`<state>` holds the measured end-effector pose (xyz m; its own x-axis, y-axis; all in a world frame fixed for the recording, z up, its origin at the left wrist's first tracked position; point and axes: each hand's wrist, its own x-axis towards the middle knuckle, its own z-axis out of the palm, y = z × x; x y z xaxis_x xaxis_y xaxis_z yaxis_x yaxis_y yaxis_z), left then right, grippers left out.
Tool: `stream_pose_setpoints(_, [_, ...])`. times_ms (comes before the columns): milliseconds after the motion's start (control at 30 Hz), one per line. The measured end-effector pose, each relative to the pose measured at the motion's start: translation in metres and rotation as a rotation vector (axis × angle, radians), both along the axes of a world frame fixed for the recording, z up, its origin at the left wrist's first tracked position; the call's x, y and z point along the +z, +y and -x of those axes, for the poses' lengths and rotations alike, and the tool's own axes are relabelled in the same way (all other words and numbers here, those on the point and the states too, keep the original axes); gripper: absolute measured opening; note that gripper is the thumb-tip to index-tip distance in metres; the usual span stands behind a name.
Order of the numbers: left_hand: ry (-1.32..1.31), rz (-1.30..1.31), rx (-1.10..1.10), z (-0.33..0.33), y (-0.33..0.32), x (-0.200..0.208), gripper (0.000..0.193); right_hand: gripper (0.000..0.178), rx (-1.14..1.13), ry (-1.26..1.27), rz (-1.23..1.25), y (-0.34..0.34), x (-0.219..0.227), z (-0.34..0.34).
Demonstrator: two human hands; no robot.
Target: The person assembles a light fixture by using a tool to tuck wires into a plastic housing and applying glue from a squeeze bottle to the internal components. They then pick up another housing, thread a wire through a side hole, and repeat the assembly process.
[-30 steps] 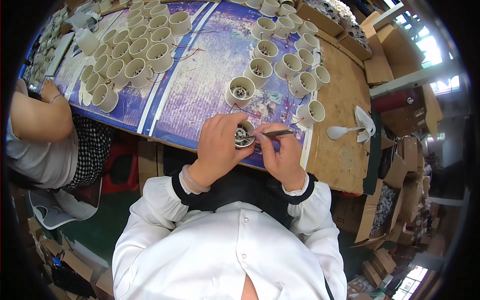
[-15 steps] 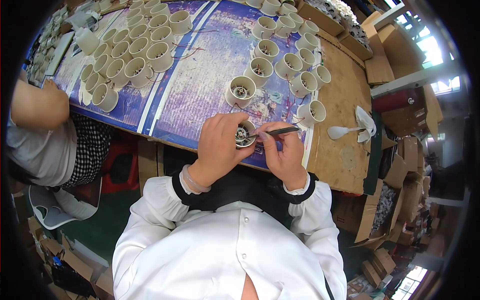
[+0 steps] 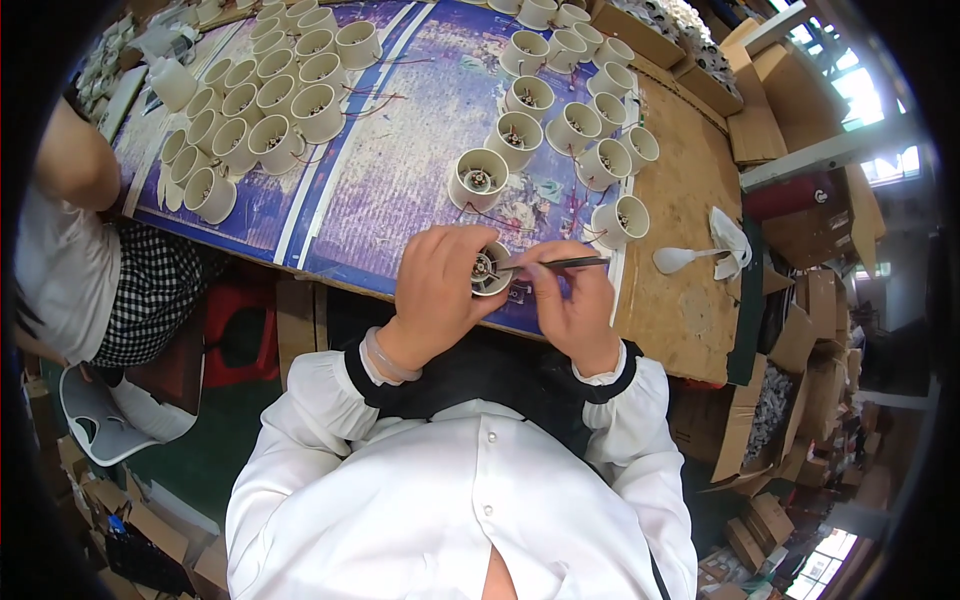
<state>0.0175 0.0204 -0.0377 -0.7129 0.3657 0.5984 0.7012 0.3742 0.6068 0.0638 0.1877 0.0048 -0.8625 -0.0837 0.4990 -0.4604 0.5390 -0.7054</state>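
Note:
My left hand (image 3: 437, 285) is wrapped round a cream cup-shaped housing (image 3: 503, 283) at the table's near edge, its opening tilted up toward me. Metal parts show inside it. Between the thumb and fingers of my right hand (image 3: 577, 308) is a pair of dark tweezers (image 3: 575, 262), tip reaching into the housing's opening. What the tip touches is too small to make out. Just beyond my hands stands another cream housing (image 3: 479, 180), upright, with a metal fitting inside and thin wires at its base.
Rows of similar housings (image 3: 320, 113) with trailing wires cover the table's left and right parts. On the brown board at right lies a white spoon-like tool (image 3: 675, 260) beside a crumpled white cloth (image 3: 732, 243). A co-worker's arm (image 3: 78, 160) is at the left edge.
The tweezers have tilted closer to level, and my right hand has shifted slightly right. My left hand keeps its hold on the housing. The co-worker at left has moved farther left.

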Motion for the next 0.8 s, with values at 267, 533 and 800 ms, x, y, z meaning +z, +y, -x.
stream_pose_setpoints(267, [0.020, 0.011, 0.000, 0.001, -0.001, 0.000, 0.067, 0.007, 0.038, -0.053, -0.003, 0.004, -0.005, 0.001])
stream_pose_setpoints(533, [0.006, 0.000, 0.013, 0.000, 0.000, -0.001, 0.067, 0.007, 0.037, -0.011, 0.030, 0.001, -0.008, 0.003])
stream_pose_setpoints(800, [0.013, 0.000, 0.029, 0.001, 0.002, -0.001, 0.066, 0.005, 0.047, 0.015, -0.047, 0.002, -0.009, 0.004])
